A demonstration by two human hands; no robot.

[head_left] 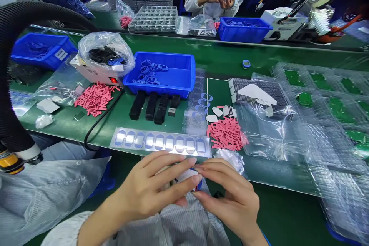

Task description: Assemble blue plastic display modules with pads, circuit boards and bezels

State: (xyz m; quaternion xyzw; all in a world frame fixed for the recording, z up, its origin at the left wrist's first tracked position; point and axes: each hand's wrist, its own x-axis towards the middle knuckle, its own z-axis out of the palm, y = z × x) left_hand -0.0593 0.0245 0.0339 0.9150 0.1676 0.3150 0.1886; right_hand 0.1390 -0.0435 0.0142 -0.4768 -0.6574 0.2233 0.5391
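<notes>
White-and-blue small part (187, 176) is between two bare hands, before the near edge of the green bench (177, 123).
Left hand (152, 186) and right hand (232, 194) both grip this part with their fingers, which hide most of it; just beyond lies a clear sheet of oval films (160, 142), with a pile of pink strips (226, 134) to the right.

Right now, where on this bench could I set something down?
Probably the bare green around the small blue case, between the blue bin and the clear trays. A smaller patch lies between the black cord and black straps. It's crowded around the right-hand pink strips and plastic bag.
</notes>
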